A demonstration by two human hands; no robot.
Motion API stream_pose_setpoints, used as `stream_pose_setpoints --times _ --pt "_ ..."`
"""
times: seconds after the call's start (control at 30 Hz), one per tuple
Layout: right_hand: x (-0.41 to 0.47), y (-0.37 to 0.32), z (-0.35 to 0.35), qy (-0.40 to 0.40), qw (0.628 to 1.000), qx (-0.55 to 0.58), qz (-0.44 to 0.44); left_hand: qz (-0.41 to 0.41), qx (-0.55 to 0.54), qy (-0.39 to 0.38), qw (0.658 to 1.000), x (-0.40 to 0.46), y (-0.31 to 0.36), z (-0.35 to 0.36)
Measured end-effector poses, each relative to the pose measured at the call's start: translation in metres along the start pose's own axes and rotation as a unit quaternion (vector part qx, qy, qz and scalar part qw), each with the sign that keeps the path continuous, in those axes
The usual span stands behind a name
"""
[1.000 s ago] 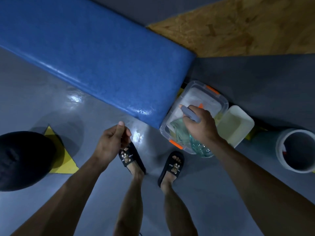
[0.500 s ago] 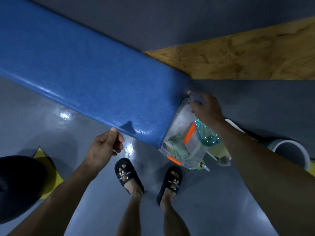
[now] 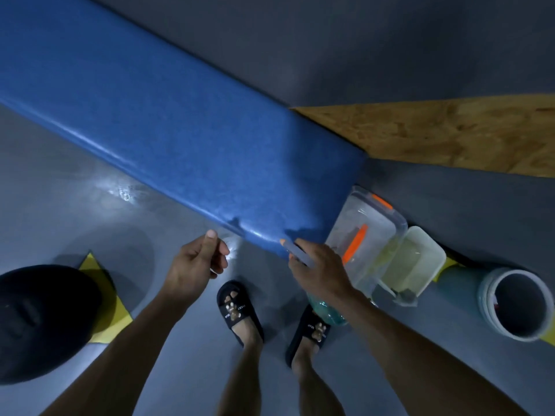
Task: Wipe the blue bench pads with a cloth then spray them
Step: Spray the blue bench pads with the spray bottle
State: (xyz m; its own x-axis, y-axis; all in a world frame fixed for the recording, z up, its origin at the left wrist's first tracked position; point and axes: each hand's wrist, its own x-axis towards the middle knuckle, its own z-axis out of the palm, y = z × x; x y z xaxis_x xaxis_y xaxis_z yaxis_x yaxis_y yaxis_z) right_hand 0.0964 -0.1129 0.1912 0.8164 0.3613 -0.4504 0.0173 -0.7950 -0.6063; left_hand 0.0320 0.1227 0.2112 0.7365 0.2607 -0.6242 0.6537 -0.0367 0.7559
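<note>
The right hand [image 3: 319,270] is seen clasped round a spray bottle [image 3: 326,312], fingers curled over the grey trigger head, whose orange-tipped nozzle lies at the near corner of the blue bench pad [image 3: 180,139]; the greenish clear body of the bottle shows below the wrist, above the right sandal [image 3: 310,330]. The left hand [image 3: 193,267] is held loosely curled, thumb raised, nothing grasped; it hangs just short of the pad's near edge, not touching it as far as can be told. No cloth can be made out in either hand. The pad is recorded running diagonally from upper left to its squared end at centre right, its long near edge glossy with highlights. Bare grey floor [image 3: 75,205] lies between that edge and the feet; the left sandal [image 3: 237,310] stands between the two hands. Just beside the pad's end a clear plastic box [image 3: 369,232] with orange clips sits on the floor, and its pale lid [image 3: 416,261] lies against the box on the right. Further right a white bucket [image 3: 510,304] is noted, well apart from the pad. A plywood board [image 3: 450,136] abuts the pad's far end. A dark round object [image 3: 42,319], not identifiable, sits at lower left on a yellow sheet [image 3: 105,298].
</note>
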Motion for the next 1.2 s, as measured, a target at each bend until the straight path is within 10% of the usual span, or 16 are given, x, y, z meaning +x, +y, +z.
stream_pose_setpoints --times 0.43,0.9,1.2 --pt "0.114 -0.018 -0.084 0.188 0.976 0.068 0.082 0.019 -0.029 0.0 0.999 0.015 0.006 -0.05" --pt "0.084 -0.064 0.011 -0.012 0.998 -0.055 -0.028 -0.024 -0.033 0.034 0.999 0.052 0.003 -0.071" --pt "0.131 -0.085 -0.004 0.053 0.998 -0.019 -0.02 -0.022 -0.025 0.053 0.998 0.076 0.03 -0.094"
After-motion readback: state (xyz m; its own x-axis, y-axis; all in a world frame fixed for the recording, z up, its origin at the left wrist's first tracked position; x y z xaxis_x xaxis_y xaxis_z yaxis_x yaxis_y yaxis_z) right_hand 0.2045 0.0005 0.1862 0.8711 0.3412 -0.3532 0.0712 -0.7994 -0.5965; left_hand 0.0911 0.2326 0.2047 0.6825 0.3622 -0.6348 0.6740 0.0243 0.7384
